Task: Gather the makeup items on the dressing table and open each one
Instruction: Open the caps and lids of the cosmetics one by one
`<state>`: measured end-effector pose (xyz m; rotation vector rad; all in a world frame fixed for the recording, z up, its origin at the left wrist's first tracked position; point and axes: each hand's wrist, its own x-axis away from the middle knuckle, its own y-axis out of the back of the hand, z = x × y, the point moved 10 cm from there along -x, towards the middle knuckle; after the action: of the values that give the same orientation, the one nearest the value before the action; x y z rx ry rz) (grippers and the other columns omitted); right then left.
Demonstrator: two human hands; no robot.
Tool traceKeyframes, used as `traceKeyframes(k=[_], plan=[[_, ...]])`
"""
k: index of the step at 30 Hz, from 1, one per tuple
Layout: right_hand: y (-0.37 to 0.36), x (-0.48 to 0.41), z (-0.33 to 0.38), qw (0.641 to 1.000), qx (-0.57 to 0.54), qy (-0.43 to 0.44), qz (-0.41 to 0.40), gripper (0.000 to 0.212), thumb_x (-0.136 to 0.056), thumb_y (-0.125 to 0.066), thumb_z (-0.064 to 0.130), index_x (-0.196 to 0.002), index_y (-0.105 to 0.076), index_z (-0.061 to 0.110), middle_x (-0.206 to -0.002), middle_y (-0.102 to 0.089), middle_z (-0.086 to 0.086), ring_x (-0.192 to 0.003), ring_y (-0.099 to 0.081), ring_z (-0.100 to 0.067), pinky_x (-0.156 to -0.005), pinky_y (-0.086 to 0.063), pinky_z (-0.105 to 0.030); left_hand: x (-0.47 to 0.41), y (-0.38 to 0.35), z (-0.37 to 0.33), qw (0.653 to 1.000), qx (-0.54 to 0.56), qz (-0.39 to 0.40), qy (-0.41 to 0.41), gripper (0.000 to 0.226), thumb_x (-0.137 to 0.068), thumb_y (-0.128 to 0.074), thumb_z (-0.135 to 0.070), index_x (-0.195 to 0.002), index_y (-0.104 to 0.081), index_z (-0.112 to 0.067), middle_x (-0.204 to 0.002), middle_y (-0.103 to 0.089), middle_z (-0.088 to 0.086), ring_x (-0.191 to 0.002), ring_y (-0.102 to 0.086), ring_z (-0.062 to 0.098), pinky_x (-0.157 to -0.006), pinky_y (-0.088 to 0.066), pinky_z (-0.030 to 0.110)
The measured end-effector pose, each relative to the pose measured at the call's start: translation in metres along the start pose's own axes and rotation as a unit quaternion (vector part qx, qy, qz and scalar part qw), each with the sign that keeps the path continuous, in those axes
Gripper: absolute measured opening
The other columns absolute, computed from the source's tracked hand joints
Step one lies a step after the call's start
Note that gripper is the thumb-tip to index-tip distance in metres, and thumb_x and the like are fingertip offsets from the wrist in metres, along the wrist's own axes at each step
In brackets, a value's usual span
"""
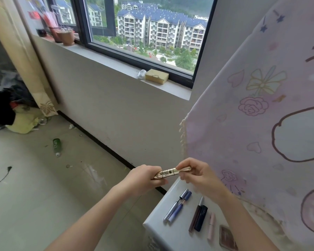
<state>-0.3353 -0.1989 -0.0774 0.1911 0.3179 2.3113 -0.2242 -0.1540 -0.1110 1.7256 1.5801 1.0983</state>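
Mascara (170,173) | gold tube (black lettering); left hand (143,176), right hand (198,175) gripping ends

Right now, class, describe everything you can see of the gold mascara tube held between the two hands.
The gold mascara tube is slim, shiny and metallic-looking, with dark lettering on its body and a tapered cap. It lies almost level in the air, cap end slightly higher, near the far corner of the white table. The left hand grips its body; the right hand pinches the cap. No gap shows between them, so it looks closed.
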Motion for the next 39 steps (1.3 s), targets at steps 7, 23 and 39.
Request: traceKeyframes(k=[7,23,39], plan=[[0.004,-0.005,-0.005,0.996,0.062,-0.060,-0.029,0.038,-0.093,-0.045,0.030,-0.060,-0.043,0.012,-0.031,-0.041,0.006,-0.027,-0.031,-0.003,-0.036,-0.026,-0.018,0.000,0.011,-0.008,0.992,-0.121,-0.034,-0.019,0.035,-0.091,-0.043,-0.049,-0.071,-0.032,-0.023,-0.060,-0.037,-0.006,-0.076,-0.051,0.029,-0.060,-0.029,0.028],[0.007,0.000,-0.003,0.995,0.086,-0.047,0.000,0.019,-0.088,-0.056,0.007,-0.072,-0.056,0.017,-0.055,-0.054,0.007,-0.043,-0.044,-0.001,-0.047,-0.036,-0.015,-0.007,0.004,-0.001,0.992,-0.126,-0.017,-0.025,0.032,-0.091,-0.044,-0.050,-0.076,-0.035,-0.023,-0.058,-0.034,-0.007,-0.073,-0.045,0.023,-0.061,-0.029,0.028],[-0.007,0.012,-0.017,0.992,0.062,-0.101,0.034,0.023,-0.083,-0.066,0.016,-0.097,-0.052,0.027,-0.084,-0.059,0.001,-0.066,-0.057,-0.007,-0.059,-0.046,-0.016,-0.003,-0.007,0.001,0.991,-0.128,0.006,-0.044,0.034,-0.090,-0.044,-0.050,-0.071,-0.034,-0.023,-0.059,-0.036,-0.007,-0.074,-0.048,0.024,-0.062,-0.031,0.029]])
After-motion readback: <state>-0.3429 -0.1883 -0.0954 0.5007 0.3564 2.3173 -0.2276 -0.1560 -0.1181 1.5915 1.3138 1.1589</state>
